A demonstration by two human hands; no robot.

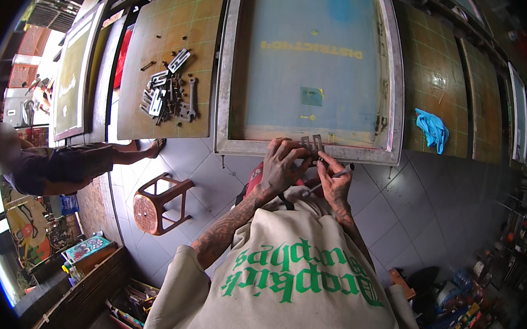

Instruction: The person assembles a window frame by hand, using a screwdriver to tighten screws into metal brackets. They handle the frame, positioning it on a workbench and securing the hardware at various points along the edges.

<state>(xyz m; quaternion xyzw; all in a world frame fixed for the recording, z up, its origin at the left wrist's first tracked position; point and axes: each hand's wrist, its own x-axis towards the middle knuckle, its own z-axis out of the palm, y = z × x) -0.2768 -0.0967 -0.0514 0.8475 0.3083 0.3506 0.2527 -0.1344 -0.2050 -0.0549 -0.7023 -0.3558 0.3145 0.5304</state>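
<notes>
Bracket looks pinched in the left hand, while the right hand grips a grey rod. Loose fingers could easily drop that bracket onto the tiles.

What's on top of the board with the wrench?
A pile of metal parts lies on the board, with the wrench at its right edge and small dark bits around it. Whatever is under the pile is covered, so I can't see it.

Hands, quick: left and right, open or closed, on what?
Left hand: closed, apparently on a slotted metal bracket.
Right hand: closed on a slim grey tool, exact kind unclear.
</notes>
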